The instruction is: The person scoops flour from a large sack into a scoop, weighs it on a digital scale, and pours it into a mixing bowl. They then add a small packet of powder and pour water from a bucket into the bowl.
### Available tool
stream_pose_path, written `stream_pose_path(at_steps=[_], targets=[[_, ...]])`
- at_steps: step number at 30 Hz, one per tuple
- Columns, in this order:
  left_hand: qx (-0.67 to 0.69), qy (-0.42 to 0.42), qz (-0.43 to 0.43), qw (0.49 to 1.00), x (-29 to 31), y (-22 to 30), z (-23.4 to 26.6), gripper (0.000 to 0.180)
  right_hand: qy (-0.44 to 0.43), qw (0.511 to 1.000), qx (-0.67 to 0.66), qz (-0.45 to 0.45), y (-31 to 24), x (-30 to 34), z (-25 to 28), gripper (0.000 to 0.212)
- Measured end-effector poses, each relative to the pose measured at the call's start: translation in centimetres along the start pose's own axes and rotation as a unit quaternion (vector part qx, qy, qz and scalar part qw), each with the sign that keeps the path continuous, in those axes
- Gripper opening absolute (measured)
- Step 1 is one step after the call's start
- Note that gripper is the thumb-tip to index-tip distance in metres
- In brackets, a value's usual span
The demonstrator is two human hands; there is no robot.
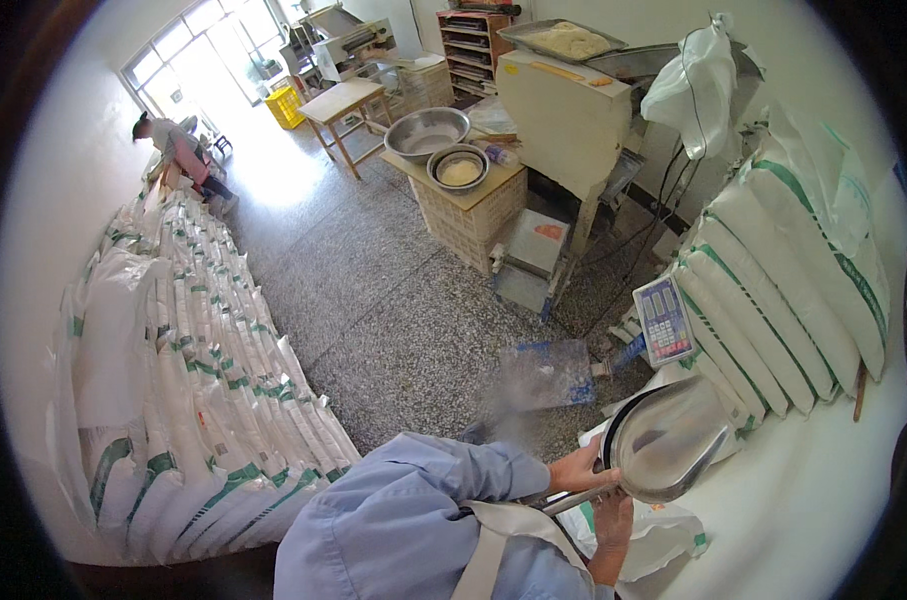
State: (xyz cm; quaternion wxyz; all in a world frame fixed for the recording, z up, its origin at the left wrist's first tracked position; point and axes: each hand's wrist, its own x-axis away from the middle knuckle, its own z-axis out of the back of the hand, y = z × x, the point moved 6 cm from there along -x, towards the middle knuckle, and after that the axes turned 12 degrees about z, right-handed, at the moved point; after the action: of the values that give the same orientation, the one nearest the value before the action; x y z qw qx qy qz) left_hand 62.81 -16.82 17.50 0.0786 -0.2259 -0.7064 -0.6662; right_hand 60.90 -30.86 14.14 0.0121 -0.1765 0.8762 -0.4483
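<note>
A shiny metal scoop [673,440] with a wide rounded pan hangs over a white sack [663,550] at the lower right. My right hand [611,518] is closed round its handle, close to the pan. Just beyond, my left hand [576,468] reaches in from the left and is bent against a dark curved rim [614,425] behind the pan. Whether that rim belongs to the scoop or to a separate bowl I cannot tell. The left fingertips are mostly hidden. Inside the pan I see only reflections, no clear contents.
A scale's keypad display [663,320] and metal platform [548,375] stand ahead. Stacked sacks line the left [193,400] and right [763,290]. Metal bowls [426,133] sit beside a large machine [553,115]. Another person [185,150] bends over sacks at the far left.
</note>
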Motion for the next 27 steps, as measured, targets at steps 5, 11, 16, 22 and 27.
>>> stream_pose_path(at_steps=[5,11,16,22,27], targets=[[-0.004,-0.012,-0.067,0.998,0.8,1.1,-0.4,0.099,0.007,0.928,0.358,0.099,1.3,-0.1,-0.1,0.038],[-0.021,-0.058,-0.085,0.994,1.0,1.4,-1.9,0.110,0.048,0.992,0.059,0.098,1.9,1.7,-0.7,0.020],[-0.062,-0.122,-0.101,0.985,2.4,3.0,-3.6,0.117,0.005,0.959,0.241,0.149,0.7,4.7,1.2,0.036],[-0.105,-0.169,-0.137,0.970,4.2,5.2,-4.9,0.110,0.077,0.954,0.254,0.142,-0.9,5.6,2.4,0.034],[-0.092,-0.212,-0.143,0.962,5.2,5.8,-6.5,0.108,0.101,0.952,0.254,0.140,-2.6,6.0,2.3,0.032]])
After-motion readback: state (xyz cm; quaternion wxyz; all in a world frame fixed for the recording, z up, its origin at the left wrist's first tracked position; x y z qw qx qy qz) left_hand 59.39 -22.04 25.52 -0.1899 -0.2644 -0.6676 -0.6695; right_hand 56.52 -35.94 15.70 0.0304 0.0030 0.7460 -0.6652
